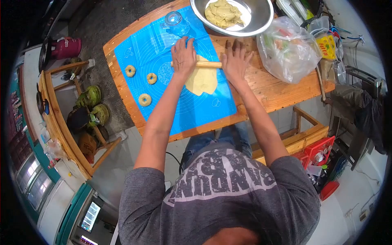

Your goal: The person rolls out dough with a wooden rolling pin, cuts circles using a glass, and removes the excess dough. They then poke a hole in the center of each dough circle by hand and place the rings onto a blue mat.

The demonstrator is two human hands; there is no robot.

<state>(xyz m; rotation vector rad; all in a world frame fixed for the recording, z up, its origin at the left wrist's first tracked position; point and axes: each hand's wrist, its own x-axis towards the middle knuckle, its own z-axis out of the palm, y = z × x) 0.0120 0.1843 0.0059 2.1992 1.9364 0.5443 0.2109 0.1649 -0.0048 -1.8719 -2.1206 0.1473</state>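
A wooden rolling pin (209,64) lies across a flat sheet of dough (201,83) on a blue baking mat (192,114). My left hand (183,56) rests over the pin's left end, its fingers stretched forward. At the right end, my right hand (237,64) presses with its palm, fingers spread flat over the mat's edge and the wooden table. Both hands are open. Left of them on the mat sit three small dough rings, one of them a ring (145,99) nearest me. Beyond my left hand stands a clear glass cup (173,19).
A metal bowl (261,25) holding a lump of dough (223,14) stands at the table's far side. To its right is a clear plastic bag (289,55) of mixed contents. The wooden table (269,92) ends close to my body. A wooden bench (310,132) stands at the lower right.
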